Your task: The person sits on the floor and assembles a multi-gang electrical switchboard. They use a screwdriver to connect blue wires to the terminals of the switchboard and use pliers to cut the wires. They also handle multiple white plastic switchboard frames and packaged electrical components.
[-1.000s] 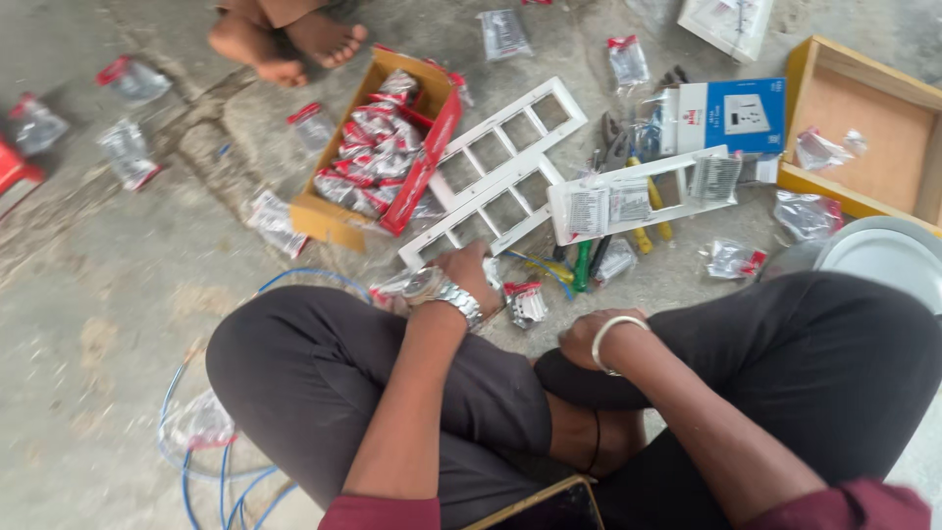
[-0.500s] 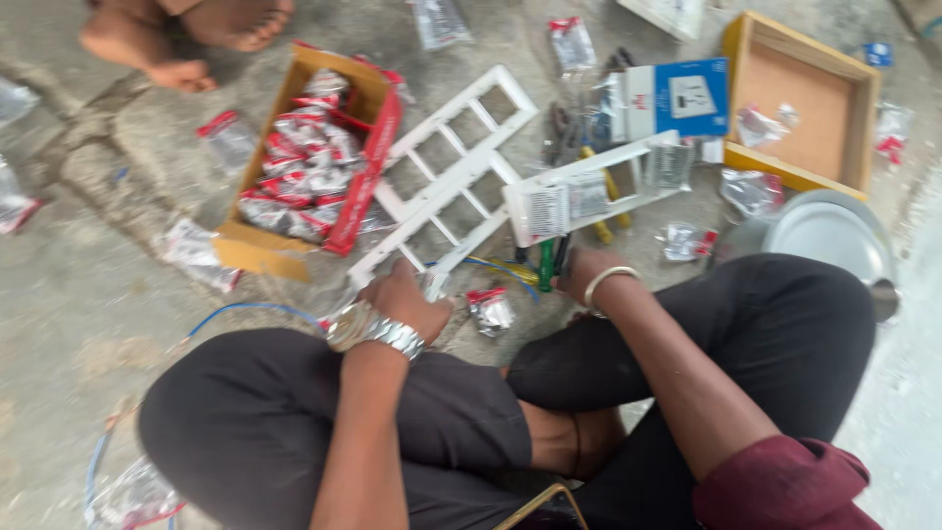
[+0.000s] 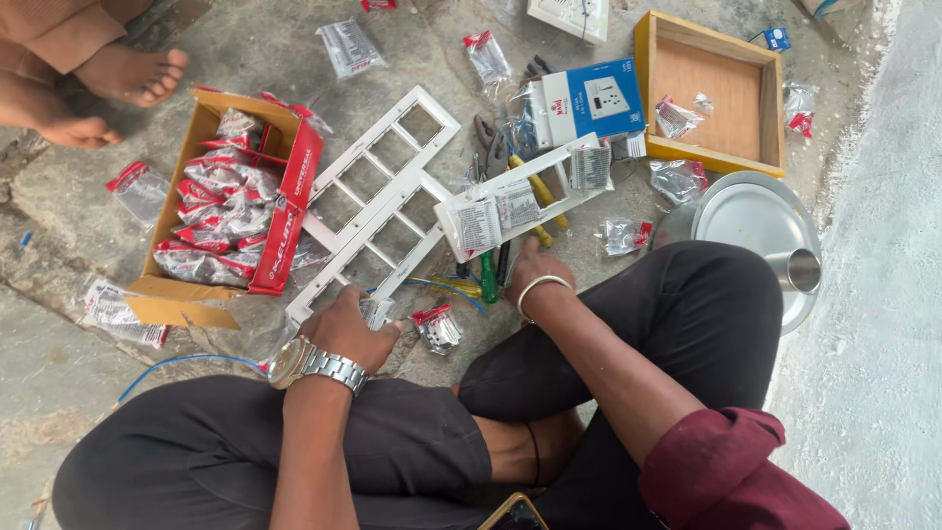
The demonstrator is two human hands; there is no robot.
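Note:
I sit cross-legged on a concrete floor. My left hand [image 3: 348, 329], with a metal watch on its wrist, is curled on a small clear packet [image 3: 377, 311] at the near corner of a white multi-slot plastic frame [image 3: 378, 196]. My right hand [image 3: 535, 270], wearing a bangle, reaches forward onto a cluster of screwdrivers, one green-handled [image 3: 488, 275] and one yellow-handled [image 3: 542, 196]. Its fingers are partly hidden, so I cannot tell its grip. A second white frame [image 3: 549, 167] lies across the tools with packets on it.
A cardboard box with a red flap [image 3: 294, 186] holds several red-topped packets at left. A wooden tray [image 3: 643, 79], a blue carton [image 3: 589, 98], a steel plate [image 3: 746, 221] and a steel cup [image 3: 797, 270] are at right. Another person's feet [image 3: 128, 74] are at top left. A blue wire [image 3: 177, 361] runs past my left knee.
My right hand moved from my lap forward to the screwdrivers. My left hand stayed at the frame's near corner, curling on a packet. The view shifted right.

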